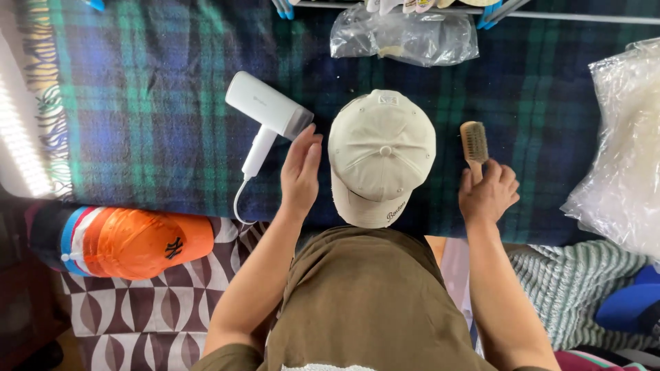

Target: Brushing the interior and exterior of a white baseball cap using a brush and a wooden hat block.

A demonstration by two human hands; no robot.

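At the far left, an orange cap (137, 242) is lying on a patterned cloth (144, 312) just below the edge of the plaid blanket (144, 117) that is covering the table. Something striped in blue and red is sitting under it, but it is too hidden for me to identify.

Further right, a white handheld appliance (267, 117) is resting on the blanket with its head pointing right. Its cord is running down toward the blanket edge, where I am losing sight of it.

My left hand (300, 173) is hovering open just beside the appliance handle, fingers straight and together, gripping nothing. I cannot tell whether it is touching the blanket.

The beige cap (381, 156) is lying crown up between my two hands, brim toward me, close to my left hand but apart from it.

My right hand (487, 194) is closing around the handle of a wooden brush (474, 142). My fingers are hiding the handle; only the bristled head is showing, near the beige cap.

A clear plastic bag (404, 36) is lying at the top edge, its contents unclear. A larger crinkled plastic sheet (619, 151) is being cut off at the right border.
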